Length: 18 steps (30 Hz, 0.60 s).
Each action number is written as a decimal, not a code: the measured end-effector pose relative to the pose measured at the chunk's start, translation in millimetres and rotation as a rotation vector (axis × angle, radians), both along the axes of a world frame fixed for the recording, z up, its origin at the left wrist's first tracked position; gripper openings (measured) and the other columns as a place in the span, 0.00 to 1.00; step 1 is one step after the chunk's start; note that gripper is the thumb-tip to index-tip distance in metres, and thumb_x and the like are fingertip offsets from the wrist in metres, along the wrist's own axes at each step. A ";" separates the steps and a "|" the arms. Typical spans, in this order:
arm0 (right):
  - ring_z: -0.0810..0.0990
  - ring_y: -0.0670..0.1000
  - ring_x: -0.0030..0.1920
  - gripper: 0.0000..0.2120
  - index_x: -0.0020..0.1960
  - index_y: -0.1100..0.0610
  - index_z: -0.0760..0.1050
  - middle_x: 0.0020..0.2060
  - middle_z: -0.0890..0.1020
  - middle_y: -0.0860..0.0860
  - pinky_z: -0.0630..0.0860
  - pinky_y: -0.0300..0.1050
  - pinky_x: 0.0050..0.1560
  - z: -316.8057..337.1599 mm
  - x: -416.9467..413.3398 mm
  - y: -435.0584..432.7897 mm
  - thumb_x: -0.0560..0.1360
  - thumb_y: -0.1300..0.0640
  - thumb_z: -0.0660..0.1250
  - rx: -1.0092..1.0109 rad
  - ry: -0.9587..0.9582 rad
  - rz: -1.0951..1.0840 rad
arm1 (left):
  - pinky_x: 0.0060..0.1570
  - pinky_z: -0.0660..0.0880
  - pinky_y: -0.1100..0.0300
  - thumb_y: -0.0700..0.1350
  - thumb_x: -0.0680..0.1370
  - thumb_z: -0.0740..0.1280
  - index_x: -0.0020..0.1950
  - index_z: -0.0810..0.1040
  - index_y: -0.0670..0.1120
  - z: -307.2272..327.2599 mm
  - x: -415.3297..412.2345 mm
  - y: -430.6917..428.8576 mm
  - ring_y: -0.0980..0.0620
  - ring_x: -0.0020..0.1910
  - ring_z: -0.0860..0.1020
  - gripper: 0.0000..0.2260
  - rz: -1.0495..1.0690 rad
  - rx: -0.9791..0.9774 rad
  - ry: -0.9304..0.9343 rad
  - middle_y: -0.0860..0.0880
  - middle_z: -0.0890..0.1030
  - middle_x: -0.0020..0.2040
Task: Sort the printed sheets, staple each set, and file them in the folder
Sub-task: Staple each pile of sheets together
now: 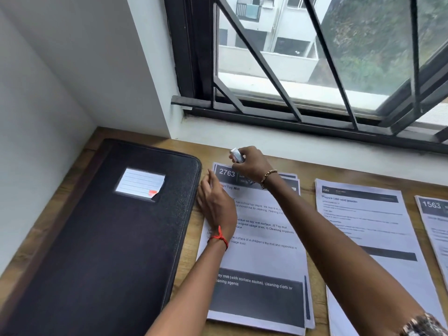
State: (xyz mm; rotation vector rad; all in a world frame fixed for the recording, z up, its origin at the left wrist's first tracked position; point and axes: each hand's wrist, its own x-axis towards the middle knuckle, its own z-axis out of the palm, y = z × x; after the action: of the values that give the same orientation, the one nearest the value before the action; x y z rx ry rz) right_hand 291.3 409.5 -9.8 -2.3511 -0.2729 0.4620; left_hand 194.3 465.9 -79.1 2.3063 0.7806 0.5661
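Observation:
A set of printed sheets headed 2763 (261, 251) lies in the middle of the wooden desk (312, 297). My right hand (252, 163) grips a small silver stapler (236, 155) at the set's top left corner. My left hand (214, 204) rests with straight fingers on the set's left edge, near the top. A closed black folder (97, 238) with a label pocket lies to the left. A second set of sheets (368, 229) lies to the right, and a third set headed 1563 (434, 221) is cut off at the right edge.
A white wall (36, 117) closes off the left side. Behind the desk runs a white sill (291, 144) under a window with a black metal grille (315, 69).

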 end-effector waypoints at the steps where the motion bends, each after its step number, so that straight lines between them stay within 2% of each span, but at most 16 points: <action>1: 0.73 0.51 0.40 0.08 0.48 0.67 0.79 0.41 0.80 0.57 0.65 0.40 0.33 -0.9 0.8 1.9 0.71 0.65 0.66 -0.018 -0.007 0.026 | 0.57 0.70 0.49 0.31 0.75 0.61 0.67 0.71 0.39 0.6 0.2 0.2 0.41 0.58 0.75 0.20 -0.003 -0.002 0.013 0.41 0.76 0.62; 3: 0.72 0.51 0.40 0.08 0.48 0.67 0.79 0.41 0.80 0.58 0.64 0.41 0.32 -4.0 1.5 5.1 0.71 0.64 0.67 -0.048 -0.016 0.070 | 0.57 0.70 0.49 0.32 0.75 0.61 0.68 0.70 0.38 3.6 1.1 -0.3 0.41 0.59 0.74 0.20 0.001 -0.006 0.043 0.41 0.75 0.63; 6: 0.73 0.50 0.41 0.09 0.48 0.66 0.80 0.47 0.82 0.61 0.64 0.41 0.34 -8.3 1.9 10.8 0.70 0.63 0.69 -0.078 -0.022 0.090 | 0.57 0.71 0.47 0.31 0.75 0.61 0.67 0.70 0.38 7.8 2.9 -3.7 0.41 0.59 0.74 0.20 0.017 0.006 0.073 0.40 0.75 0.62; 10: 0.76 0.52 0.46 0.10 0.51 0.64 0.81 0.50 0.82 0.58 0.66 0.38 0.42 -10.0 3.6 13.4 0.69 0.63 0.70 -0.064 -0.052 0.117 | 0.59 0.69 0.46 0.30 0.74 0.60 0.68 0.69 0.37 11.2 3.2 -4.7 0.40 0.61 0.72 0.22 0.023 -0.010 0.099 0.39 0.74 0.63; 13: 0.78 0.55 0.50 0.11 0.50 0.63 0.81 0.50 0.82 0.56 0.70 0.40 0.45 -12.0 0.8 14.5 0.68 0.64 0.71 -0.040 -0.097 0.140 | 0.59 0.69 0.47 0.30 0.74 0.59 0.68 0.69 0.37 14.3 4.2 -4.0 0.40 0.61 0.72 0.22 0.031 -0.024 0.093 0.40 0.74 0.63; 15: 0.79 0.55 0.49 0.10 0.48 0.61 0.82 0.49 0.83 0.55 0.74 0.45 0.48 -12.2 -1.8 15.8 0.67 0.63 0.72 -0.015 -0.129 0.130 | 0.57 0.70 0.47 0.29 0.73 0.59 0.68 0.70 0.38 16.4 4.1 -3.5 0.40 0.59 0.73 0.22 0.032 -0.038 0.083 0.39 0.75 0.61; 18: 0.80 0.54 0.48 0.10 0.47 0.60 0.82 0.48 0.83 0.54 0.75 0.46 0.48 -11.3 -4.0 19.0 0.66 0.63 0.72 0.011 -0.147 0.127 | 0.55 0.72 0.46 0.29 0.73 0.59 0.66 0.72 0.37 16.3 2.0 -2.9 0.39 0.57 0.75 0.21 0.028 -0.021 0.060 0.39 0.77 0.59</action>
State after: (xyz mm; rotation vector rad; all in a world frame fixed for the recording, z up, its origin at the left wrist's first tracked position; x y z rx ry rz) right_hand 287.2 428.4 -21.1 -2.3695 -0.4950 0.3469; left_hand 196.3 463.0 -62.8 2.3053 0.8447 0.5016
